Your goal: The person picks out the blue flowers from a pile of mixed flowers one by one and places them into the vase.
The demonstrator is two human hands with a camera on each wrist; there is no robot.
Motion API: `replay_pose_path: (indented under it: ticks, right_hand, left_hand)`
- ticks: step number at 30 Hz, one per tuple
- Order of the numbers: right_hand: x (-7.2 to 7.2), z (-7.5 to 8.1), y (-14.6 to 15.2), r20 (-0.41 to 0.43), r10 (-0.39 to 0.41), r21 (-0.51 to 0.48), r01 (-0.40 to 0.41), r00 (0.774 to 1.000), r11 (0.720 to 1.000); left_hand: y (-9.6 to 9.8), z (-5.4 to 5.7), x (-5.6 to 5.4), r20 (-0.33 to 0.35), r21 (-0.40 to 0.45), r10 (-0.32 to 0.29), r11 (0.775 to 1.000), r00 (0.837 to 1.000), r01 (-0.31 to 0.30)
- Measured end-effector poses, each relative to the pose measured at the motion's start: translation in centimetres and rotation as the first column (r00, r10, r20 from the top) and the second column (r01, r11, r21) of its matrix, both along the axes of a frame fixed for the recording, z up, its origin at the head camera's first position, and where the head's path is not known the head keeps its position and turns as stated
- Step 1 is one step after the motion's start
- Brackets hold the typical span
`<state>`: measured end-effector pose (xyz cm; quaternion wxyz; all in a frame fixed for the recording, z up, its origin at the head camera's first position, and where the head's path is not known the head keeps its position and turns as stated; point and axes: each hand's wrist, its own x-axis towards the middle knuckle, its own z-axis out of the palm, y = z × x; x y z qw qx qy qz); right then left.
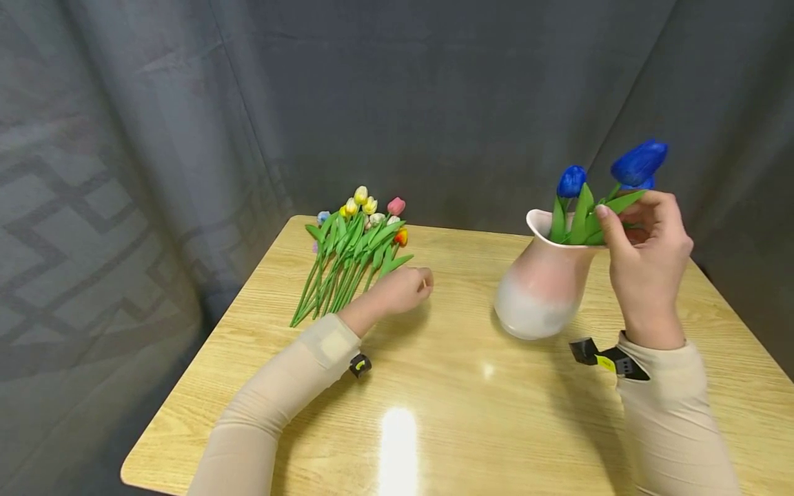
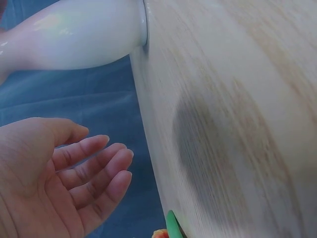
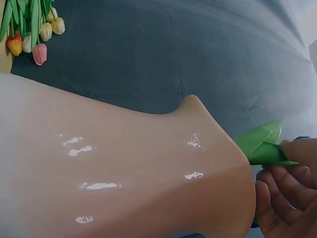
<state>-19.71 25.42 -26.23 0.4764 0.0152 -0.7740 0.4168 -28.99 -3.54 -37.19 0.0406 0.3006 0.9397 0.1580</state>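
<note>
On the right of the table stands a pink and white vase (image 1: 540,293) holding blue tulips. One blue tulip (image 1: 571,181) rises on the left side of its mouth. My right hand (image 1: 654,258) pinches another blue tulip (image 1: 639,164) by its green leaves, just above the rim; a further blue bloom shows partly behind it. In the right wrist view the thumb presses on the green leaf (image 3: 265,144) beside the vase's lip. My left hand (image 1: 403,289) hovers over the table, its fingers loosely curved around nothing, as the left wrist view shows of the palm (image 2: 64,173).
A pile of artificial tulips (image 1: 347,262) with yellow, white, pink, orange and light blue blooms lies at the table's back left, right by my left hand. Dark grey curtains (image 1: 434,103) hang behind the wooden table (image 1: 459,386).
</note>
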Motion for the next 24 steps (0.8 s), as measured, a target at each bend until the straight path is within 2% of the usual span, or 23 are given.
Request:
replay_pose_path:
  ticks: [15,24]
  right_hand:
    - [-0.14,-0.31,-0.17,-0.014,-0.038,0.093,0.039,0.999,0.995]
    - [0.12,-0.55,-0.12,0.061,-0.061,0.230,0.046,0.996,0.972]
  left_hand:
    - [0.10,0.02,0.10,-0.021,-0.003,0.005,1.000,1.000,-0.005]
    - [0.27,-0.12,0.16,-0.029,-0.009,0.000,1.000,1.000,0.000]
